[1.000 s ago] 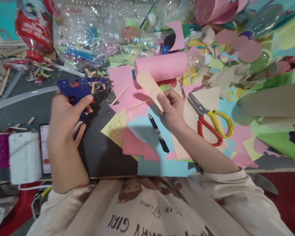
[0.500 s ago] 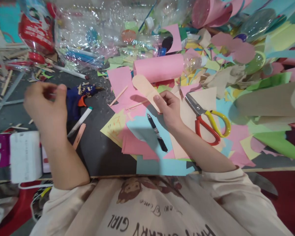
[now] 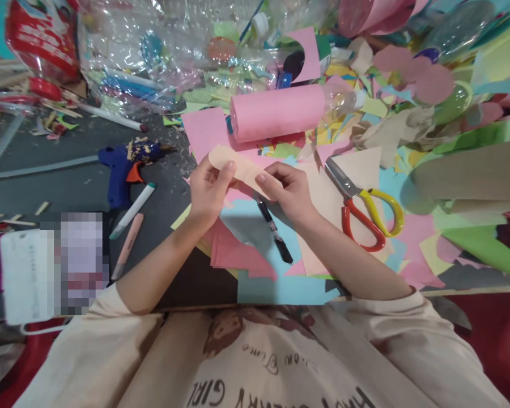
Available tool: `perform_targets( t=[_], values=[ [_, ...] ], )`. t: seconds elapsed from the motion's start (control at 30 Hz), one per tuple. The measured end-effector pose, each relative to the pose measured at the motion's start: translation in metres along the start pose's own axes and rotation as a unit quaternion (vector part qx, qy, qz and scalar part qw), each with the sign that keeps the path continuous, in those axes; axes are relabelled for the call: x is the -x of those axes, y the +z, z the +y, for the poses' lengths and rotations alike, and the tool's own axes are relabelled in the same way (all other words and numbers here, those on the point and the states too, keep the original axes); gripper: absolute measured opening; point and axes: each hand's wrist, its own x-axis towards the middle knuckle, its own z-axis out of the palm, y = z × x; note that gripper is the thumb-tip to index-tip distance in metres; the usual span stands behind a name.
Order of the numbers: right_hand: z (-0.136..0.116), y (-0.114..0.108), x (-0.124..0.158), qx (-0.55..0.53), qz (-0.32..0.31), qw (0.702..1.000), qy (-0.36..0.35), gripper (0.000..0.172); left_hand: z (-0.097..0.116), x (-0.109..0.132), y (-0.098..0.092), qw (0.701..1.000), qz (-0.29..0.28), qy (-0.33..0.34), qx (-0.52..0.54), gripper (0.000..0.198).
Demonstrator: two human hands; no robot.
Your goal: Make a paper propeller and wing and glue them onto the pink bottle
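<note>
The right hand (image 3: 289, 192) hid 1 end of the paper strip (image 3: 243, 170). Near the front edge of the bench (image 3: 74, 195), the phone (image 3: 85, 246) was blurred into squares, and print on the white box (image 3: 23, 277) was unreadable. The view's top cut off the red bottle (image 3: 46, 37).

On my feed: dark table (image 3: 72, 141). Left, I see glue gun (image 3: 118, 174) on its side, white-green marker (image 3: 134, 209) and pink pen (image 3: 128, 246) just beside each other, wood bits (image 3: 43, 208). Toward middle, blue paper (image 3: 280, 290) near table's front edge.
</note>
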Motion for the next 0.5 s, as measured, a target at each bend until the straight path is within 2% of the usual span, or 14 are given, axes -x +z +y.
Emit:
perform_targets(
  t=[0.1, 0.2, 0.37, 0.5],
  values=[
    [0.003, -0.001, 0.000, 0.008, 0.010, 1.000, 0.006, 0.048, -0.001, 0.002, -0.004, 0.997, 0.050, 0.020, -0.049, 0.054],
    [0.007, -0.001, 0.003, 0.008, 0.074, 0.997, -0.023, 0.042, 0.000, 0.003, -0.007, 0.992, 0.096, 0.035, -0.075, 0.052],
    [0.007, -0.001, 0.009, 0.069, 0.197, 0.967, -0.148, 0.035, -0.004, -0.001, -0.011, 0.989, 0.095, 0.056, -0.094, 0.050],
    [0.005, 0.000, 0.011, 0.110, 0.271, 0.938, -0.185, 0.039, -0.003, -0.002, -0.010, 0.987, 0.110, 0.053, -0.102, 0.052]
  ],
)
